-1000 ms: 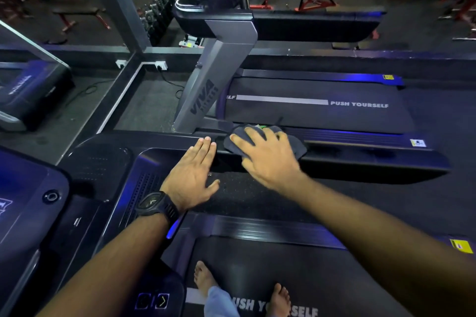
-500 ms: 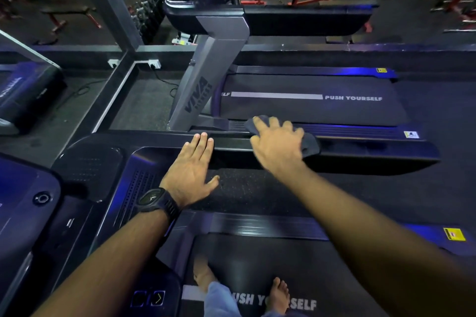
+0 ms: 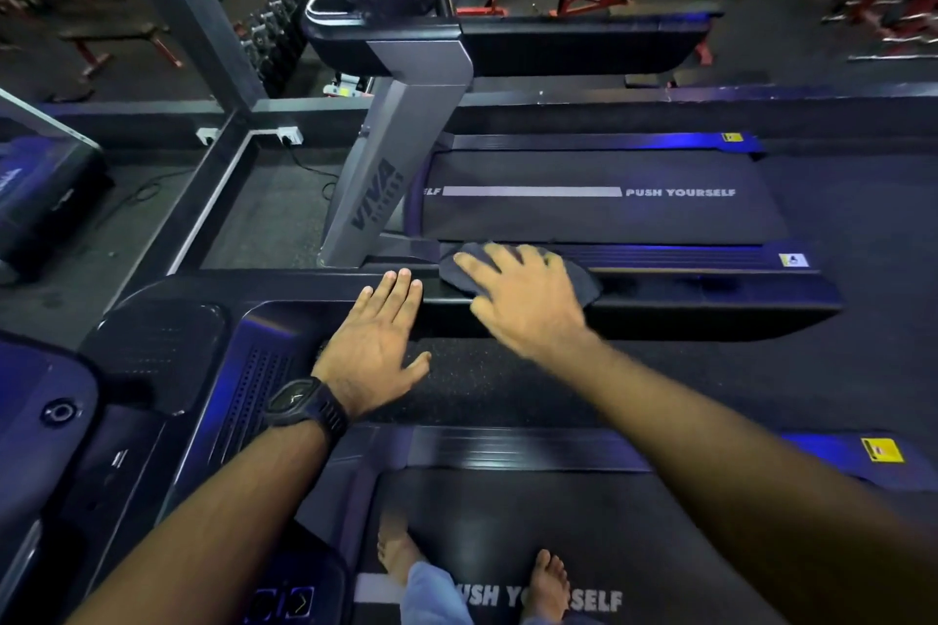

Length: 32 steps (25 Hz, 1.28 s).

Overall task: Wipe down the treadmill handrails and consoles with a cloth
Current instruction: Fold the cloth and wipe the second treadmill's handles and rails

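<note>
A dark grey cloth [image 3: 583, 282] lies on the black right handrail [image 3: 710, 307] of the treadmill I stand on. My right hand [image 3: 523, 299] presses flat on the cloth with its fingers spread. My left hand [image 3: 378, 348], with a black watch on the wrist, rests flat on the rail where it joins the console [image 3: 254, 371], fingers straight and together. The console's dark panel runs down the left of the view. Most of the cloth is hidden under my right hand.
A second treadmill [image 3: 599, 198] marked PUSH YOURSELF stands just beyond the handrail, its grey upright [image 3: 386, 178] and handrail [image 3: 583, 46] rising at centre. Another console [image 3: 40, 411] is at the far left. My bare feet [image 3: 545, 584] stand on the belt below. Red weight benches fill the background.
My right hand has slid the cloth along the handrail, first to the right, now a little back to the left. My left hand has stayed in place.
</note>
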{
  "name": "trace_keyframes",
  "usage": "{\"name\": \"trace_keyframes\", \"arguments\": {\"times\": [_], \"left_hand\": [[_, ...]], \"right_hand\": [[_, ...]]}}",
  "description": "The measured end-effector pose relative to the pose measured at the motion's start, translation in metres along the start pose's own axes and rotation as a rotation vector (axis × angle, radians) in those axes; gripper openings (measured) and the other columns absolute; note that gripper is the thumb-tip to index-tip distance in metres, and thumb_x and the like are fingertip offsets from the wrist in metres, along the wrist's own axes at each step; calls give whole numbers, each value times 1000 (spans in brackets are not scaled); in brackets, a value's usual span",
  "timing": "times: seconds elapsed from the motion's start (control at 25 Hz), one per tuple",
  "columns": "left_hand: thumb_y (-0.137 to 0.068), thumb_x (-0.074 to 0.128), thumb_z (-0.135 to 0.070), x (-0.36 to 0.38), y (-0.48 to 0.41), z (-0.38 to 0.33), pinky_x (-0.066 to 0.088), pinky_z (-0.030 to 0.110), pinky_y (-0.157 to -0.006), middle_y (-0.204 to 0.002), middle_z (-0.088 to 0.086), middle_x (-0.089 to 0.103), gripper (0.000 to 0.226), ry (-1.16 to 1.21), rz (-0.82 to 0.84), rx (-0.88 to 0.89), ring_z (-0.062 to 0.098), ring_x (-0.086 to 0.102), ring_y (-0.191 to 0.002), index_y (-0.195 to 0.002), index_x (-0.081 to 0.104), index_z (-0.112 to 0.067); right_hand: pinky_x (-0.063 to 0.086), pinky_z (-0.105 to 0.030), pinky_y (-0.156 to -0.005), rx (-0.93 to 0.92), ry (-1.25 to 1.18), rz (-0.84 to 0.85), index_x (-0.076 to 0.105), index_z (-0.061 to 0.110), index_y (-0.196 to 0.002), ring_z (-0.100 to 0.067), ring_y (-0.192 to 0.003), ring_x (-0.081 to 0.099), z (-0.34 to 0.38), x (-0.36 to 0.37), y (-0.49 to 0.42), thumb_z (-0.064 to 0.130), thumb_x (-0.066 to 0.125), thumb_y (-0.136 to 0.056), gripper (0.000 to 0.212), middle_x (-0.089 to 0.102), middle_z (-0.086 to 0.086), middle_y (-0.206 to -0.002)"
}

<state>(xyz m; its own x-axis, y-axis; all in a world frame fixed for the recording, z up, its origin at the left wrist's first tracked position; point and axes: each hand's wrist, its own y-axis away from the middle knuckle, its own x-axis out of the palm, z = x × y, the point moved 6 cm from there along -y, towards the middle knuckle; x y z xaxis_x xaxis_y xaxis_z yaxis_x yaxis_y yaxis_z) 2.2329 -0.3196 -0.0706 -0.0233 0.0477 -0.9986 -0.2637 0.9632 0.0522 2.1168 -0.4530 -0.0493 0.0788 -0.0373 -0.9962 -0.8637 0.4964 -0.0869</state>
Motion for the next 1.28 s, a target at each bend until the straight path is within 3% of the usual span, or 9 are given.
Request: {"name": "trace_keyframes", "arguments": {"times": [0.16, 0.32, 0.48, 0.64, 0.76, 0.8, 0.96, 1.12, 1.28], "left_hand": [[-92, 48, -51, 3, 0, -6, 3, 43, -124, -165, 14, 3, 89, -3, 2, -11, 25, -1, -153, -157, 8, -5], [-86, 44, -53, 1, -4, -9, 4, 43, -123, -164, 16, 10, 91, -23, -5, 3, 28, 5, -153, -156, 12, -4], [-87, 49, -52, 5, -5, -8, 7, 45, -123, -164, 16, 12, 91, -42, -11, -6, 27, 8, -152, -155, 15, -3], [-83, 32, -57, 3, -9, -17, 9, 45, -123, -163, 16, 15, 91, -56, -21, 15, 27, 10, -152, -155, 17, -3], [-87, 43, -54, 5, -9, -21, 7, 45, -124, -164, 15, 11, 90, -49, -12, 22, 26, 6, -153, -156, 14, -4], [-87, 47, -53, 6, -9, -22, 7, 45, -124, -164, 15, 11, 90, -49, -16, 16, 27, 6, -153, -156, 14, -4], [-88, 47, -52, 4, -11, -29, 7, 45, -123, -164, 16, 12, 90, -42, -20, 38, 28, 7, -152, -155, 14, -3], [-91, 51, -51, 5, -11, -33, 3, 43, -124, -165, 14, 6, 91, -37, -16, 40, 26, 2, -153, -156, 8, -5], [-91, 51, -51, 1, -15, -42, 4, 44, -124, -165, 14, 5, 91, -43, -18, 53, 26, 1, -153, -156, 8, -5]], "right_hand": [[40, -51, -97, 383, -35, 78, 33, 33, -150, -34, -120, 52, -47, -7, -8, 43, 34, -97, 53, 52, -4, -141], [47, -50, -91, -54, 67, -27, 35, 35, -150, -33, -122, 52, -12, 1, 15, 46, 35, -92, 58, 48, -2, -148], [43, -49, -95, 320, -5, 8, 33, 37, -150, -33, -122, 51, -49, -5, 1, 44, 38, -94, 57, 50, -1, -145], [48, -48, -89, -79, 89, -30, 35, 39, -150, -32, -120, 54, -26, 5, 22, 48, 41, -90, 61, 47, -1, -149], [43, -47, -92, 393, -48, 43, 34, 38, -149, -33, -117, 54, -72, -12, 8, 45, 37, -94, 56, 52, -1, -143], [40, -50, -97, 409, -19, 14, 33, 36, -150, -34, -123, 50, -60, -7, 8, 44, 37, -94, 56, 49, -3, -146], [41, -51, -100, -11, 34, -29, 29, 37, -153, -34, -131, 46, -25, -3, 27, 46, 43, -94, 61, 39, -1, -156], [38, -49, -99, 449, -38, 20, 32, 38, -151, -31, -127, 47, -74, -7, 16, 43, 36, -96, 56, 45, 1, -150], [39, -50, -101, 22, 39, -20, 34, 38, -151, -31, -133, 45, -44, -3, 26, 44, 41, -93, 58, 41, 2, -155]]}}
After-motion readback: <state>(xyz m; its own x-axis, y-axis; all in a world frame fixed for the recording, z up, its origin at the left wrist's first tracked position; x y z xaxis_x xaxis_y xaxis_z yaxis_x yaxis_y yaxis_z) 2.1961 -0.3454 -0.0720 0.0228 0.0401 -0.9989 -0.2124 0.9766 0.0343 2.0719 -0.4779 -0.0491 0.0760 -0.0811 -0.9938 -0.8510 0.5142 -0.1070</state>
